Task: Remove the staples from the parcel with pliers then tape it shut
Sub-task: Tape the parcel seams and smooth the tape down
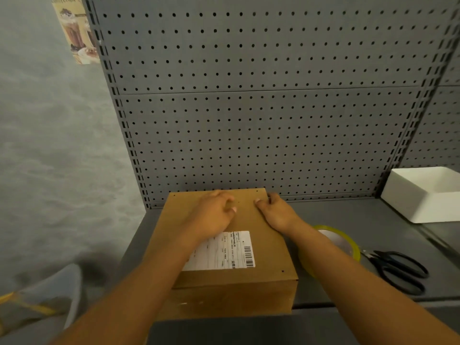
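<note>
A brown cardboard parcel (263,247) with a white shipping label (224,252) lies on the grey shelf (348,215), its lid closed. My left hand (214,212) rests on the lid's far middle with its fingers bent and the thumb on the cardboard. My right hand (276,210) lies on the lid's far right part, and its fingers curl over the right edge near the back corner. A roll of yellowish tape (333,242) lies flat just right of the parcel, partly behind my right forearm. No pliers are in view.
Black-handled scissors (398,267) lie right of the tape roll. A white open box (423,192) stands at the back right of the shelf. A grey pegboard wall (249,108) rises directly behind the parcel. The shelf ends just left of the parcel.
</note>
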Motion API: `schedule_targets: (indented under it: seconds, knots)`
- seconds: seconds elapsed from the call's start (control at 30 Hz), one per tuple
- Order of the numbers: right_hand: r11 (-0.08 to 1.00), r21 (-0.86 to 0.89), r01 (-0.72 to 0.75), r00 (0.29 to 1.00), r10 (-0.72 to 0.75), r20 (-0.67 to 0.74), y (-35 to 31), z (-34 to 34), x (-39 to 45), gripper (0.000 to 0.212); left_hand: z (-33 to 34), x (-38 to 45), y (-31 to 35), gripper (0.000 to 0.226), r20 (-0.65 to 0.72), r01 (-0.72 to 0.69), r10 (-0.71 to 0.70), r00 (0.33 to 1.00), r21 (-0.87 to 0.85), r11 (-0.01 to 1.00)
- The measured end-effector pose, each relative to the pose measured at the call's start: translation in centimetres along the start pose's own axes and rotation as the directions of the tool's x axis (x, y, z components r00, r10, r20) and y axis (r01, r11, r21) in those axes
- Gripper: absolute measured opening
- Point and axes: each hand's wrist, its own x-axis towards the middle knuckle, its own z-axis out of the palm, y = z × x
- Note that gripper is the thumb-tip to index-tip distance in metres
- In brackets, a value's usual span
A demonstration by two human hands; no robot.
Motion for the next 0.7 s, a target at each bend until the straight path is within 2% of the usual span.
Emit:
schedule_targets:
  seconds: [0.17, 0.27, 0.4, 0.57, 0.7]
  knots:
    - [0.999, 0.019, 0.038, 0.999, -0.037, -0.026, 0.9, 0.3, 0.3, 0.044, 1.8, 3.5, 1.4, 0.043, 0.03, -0.058, 0.057, 0.998, 0.01, 0.998]
    - [0.996, 0.088, 0.028, 0.999, -0.024, -0.043, 1.3, 0.5, 0.6, 0.042, 2.5, 4.7, 2.0, 0.044, 0.02, -0.066, 0.065, 0.998, 0.057, 0.996]
    - [0.988, 0.153, 0.002, 1.0, -0.002, -0.002, 1.6, 0.6, 1.0, 0.043, 3.0, 5.0, 1.7, 0.048, 0.011, -0.103, 0.102, 0.995, 0.115, 0.988]
    - [1.0, 0.029, 0.002, 0.996, -0.005, 0.09, 1.4, 0.1, 2.1, 0.063, 3.3, 4.8, 1.4, 0.049, -0.047, -0.131, 0.138, 0.989, 0.12, 0.984]
    - [0.998, 0.051, 0.021, 0.997, -0.024, 0.07, 1.7, 0.2, 2.2, 0.063, 3.2, 4.8, 1.3, 0.046, -0.072, -0.139, 0.144, 0.987, 0.072, 0.988]
